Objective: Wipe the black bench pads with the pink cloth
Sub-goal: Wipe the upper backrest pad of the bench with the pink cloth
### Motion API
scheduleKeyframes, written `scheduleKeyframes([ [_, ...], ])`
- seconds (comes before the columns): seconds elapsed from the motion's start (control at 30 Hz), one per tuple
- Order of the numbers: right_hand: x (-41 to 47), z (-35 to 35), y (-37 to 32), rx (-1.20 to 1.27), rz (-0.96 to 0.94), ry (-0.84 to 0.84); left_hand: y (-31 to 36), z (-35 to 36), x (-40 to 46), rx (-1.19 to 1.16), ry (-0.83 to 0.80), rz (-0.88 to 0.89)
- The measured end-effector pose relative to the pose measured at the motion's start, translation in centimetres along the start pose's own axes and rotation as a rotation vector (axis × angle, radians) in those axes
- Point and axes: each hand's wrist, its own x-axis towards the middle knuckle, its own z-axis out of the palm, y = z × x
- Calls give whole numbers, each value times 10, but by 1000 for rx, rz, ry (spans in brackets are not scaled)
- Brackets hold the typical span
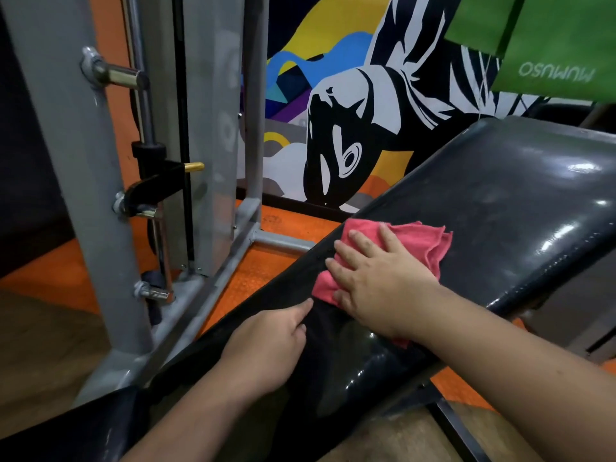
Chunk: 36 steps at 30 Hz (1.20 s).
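A: Head view. Where do I see the pink cloth (383, 258)?

B: Flat on the black bench pad (500, 195), under my right hand (376, 281), fingers spread and pressing down.

A: And the left hand (266, 348)?

B: Resting on the lower pad (350, 355), fingers loosely together, grasping nothing. Grey frame (83, 181) stands beside.
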Motion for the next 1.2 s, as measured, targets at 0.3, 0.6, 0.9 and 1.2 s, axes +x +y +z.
scheduleKeyframes([
  [0.3,18,0,-4,37,7,3,-3,1,-2,-43,3,-24],
  [0.6,30,-2,-2,35,32,-10,-1,1,-3,-34,13,-19],
  [0.9,50,-1,-1,27,26,9,1,-2,-5,-7,-8,-25],
  [1.2,57,-6,5,0,18,2,2,-5,-8,-13,-22,-22],
])
